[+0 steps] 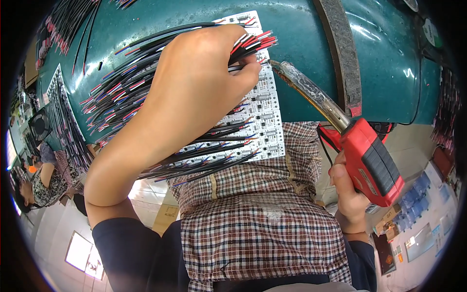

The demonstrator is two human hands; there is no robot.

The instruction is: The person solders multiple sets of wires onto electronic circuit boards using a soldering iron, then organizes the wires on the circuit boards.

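The left hand (pixel 194 92) pinched wires (pixel 121 92) on the board (pixel 265 121); the right hand (pixel 348 194) gripped the iron (pixel 340 141), whose tip probably lay just right of the left hand's fingertips.

The worktop (pixel 379 58) is dark green and shiny, with a worn grey strip (pixel 340 53) running across it. More bundles of red and black wires (pixel 68 24) lie at its far left corner, and another row (pixel 65 126) lines the left edge. A plaid apron (pixel 253 228) covers the lap below — brown, white and dark checks. At the far left another person (pixel 44 180) in a patterned top sits near a small black fan (pixel 39 125). Blue packets (pixel 413 202) lie on the floor at right.
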